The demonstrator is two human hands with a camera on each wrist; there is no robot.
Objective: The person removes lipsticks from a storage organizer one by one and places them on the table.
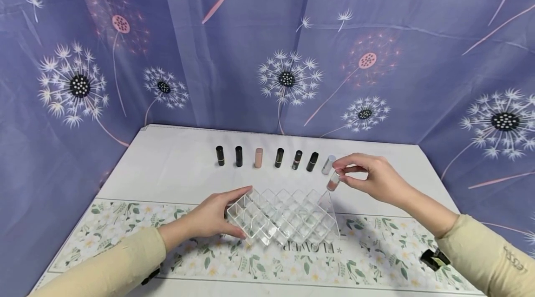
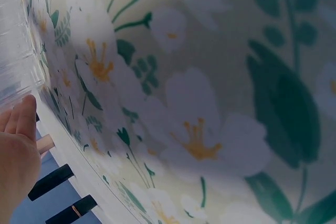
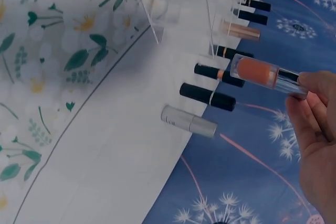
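A clear, diamond-celled lipstick organizer (image 1: 284,217) lies on the floral strip of the table mat. My left hand (image 1: 215,214) grips its left end, thumb at the near side and fingers at the far side. In the left wrist view only part of that hand (image 2: 18,150) shows, against the organizer's edge (image 2: 16,72). My right hand (image 1: 378,178) pinches a lipstick (image 1: 333,181) by its silver end, just beyond the organizer's right far corner. Its clear part with orange inside (image 3: 254,71) points away from the fingers in the right wrist view.
Behind the organizer stands a row of several lipsticks: black ones (image 1: 238,156), a pink one (image 1: 258,158) and, at the right end, a silver one (image 1: 328,164) near my right hand. A purple dandelion-print curtain (image 1: 234,78) borders the white table (image 1: 175,148).
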